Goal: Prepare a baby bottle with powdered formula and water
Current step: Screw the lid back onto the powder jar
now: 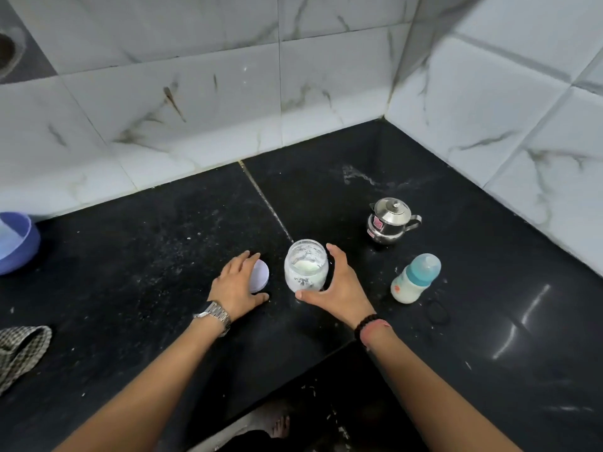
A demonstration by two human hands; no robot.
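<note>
An open glass jar (305, 264) with white formula powder stands upright on the black counter (163, 249). My right hand (336, 288) curves round the jar's right side, thumb at its base, fingers at its rim. My left hand (236, 285) grips the pale lilac lid (261, 275) lying on the counter just left of the jar. A baby bottle (416, 278) with a teal cap and milky contents stands to the right.
A small steel kettle (390, 221) with its lid on stands behind the bottle. A black hair band (437, 311) lies right of the bottle's base. A blue bowl (16, 243) sits at the far left, a checked cloth (23, 350) below it. Tiled walls close the back and right.
</note>
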